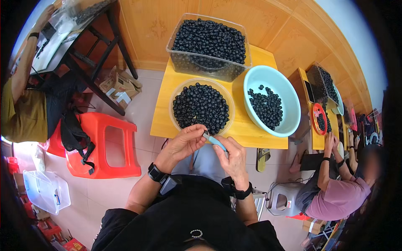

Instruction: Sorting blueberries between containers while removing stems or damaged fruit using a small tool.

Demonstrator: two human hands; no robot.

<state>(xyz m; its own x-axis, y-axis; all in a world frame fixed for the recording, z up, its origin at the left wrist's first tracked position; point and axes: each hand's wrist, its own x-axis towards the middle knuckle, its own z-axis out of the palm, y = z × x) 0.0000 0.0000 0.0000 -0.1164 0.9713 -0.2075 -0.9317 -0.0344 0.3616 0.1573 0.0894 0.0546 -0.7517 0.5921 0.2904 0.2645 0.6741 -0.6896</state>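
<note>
In front of me, my left hand pinches a small black round piece between thumb and fingertips. My right hand is closed round the light-blue handle of a small knife, its short blade tip touching or almost touching that piece. Both hands are at the near edge of the yellow table, just in front of a shallow round clear tray heaped with similar black pieces. To its right stands a pale turquoise basin with fewer black pieces inside.
A clear rectangular tub full of black pieces stands at the table's back. Left are a red stool holding a black bag, and a clear plastic box. A co-worker in pink sits right; another person's arm shows far left.
</note>
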